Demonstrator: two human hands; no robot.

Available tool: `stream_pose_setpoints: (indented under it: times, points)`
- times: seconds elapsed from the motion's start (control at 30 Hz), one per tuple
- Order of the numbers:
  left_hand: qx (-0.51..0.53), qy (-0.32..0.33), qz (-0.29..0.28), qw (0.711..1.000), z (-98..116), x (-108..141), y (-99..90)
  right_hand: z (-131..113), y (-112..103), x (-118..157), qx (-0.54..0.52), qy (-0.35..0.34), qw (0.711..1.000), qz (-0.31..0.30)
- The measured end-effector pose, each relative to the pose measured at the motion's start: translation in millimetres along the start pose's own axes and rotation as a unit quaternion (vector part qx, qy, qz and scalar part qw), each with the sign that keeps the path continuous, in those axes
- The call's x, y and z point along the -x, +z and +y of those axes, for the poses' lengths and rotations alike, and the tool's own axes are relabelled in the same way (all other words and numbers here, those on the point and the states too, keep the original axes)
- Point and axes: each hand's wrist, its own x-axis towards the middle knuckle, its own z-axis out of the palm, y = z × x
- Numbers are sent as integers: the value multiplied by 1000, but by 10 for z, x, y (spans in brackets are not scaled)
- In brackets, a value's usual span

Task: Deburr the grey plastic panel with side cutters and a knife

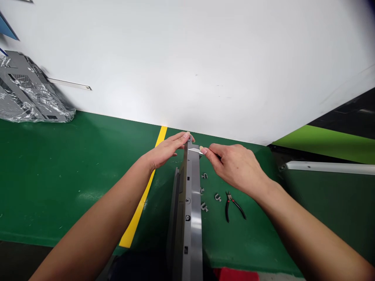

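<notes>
A long grey panel [189,191] stands on its narrow edge over the green table, with slots and holes along its upper side. My left hand [172,145] grips the panel's far end, thumb on top and fingers around the end. In my right hand [234,162] is a knife with a pale pointed blade [195,150]; its handle is hidden by the fingers. The blade lies against the panel's edge close to my left thumb. Right of the panel are several small grey clips [217,197] and a pair of diagonal cutters [230,199] with black handles, jaws apart.
The green table [96,156] carries a yellow tape strip [140,195] left of the panel. Plastic-wrapped grey parts [32,89] lean at the far left. A white wall [205,58] rises behind. At right is a metal-edged board [331,168]; something red [237,274] shows at the bottom.
</notes>
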Motion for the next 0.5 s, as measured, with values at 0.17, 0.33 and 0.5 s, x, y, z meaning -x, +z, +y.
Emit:
stream_pose_setpoints:
  times: [0.17,0.33,0.5]
  points:
    - [-5,-6,-23,1000,12,19,-23,-39,1,8,63,-12,998,18]
    - [-6,-1,-19,1000,16,25,-27,-94,-25,19,99,-17,995,27]
    - [0,-5,-22,1000,-1,18,-32,-93,-54,44,108,-35,993,28]
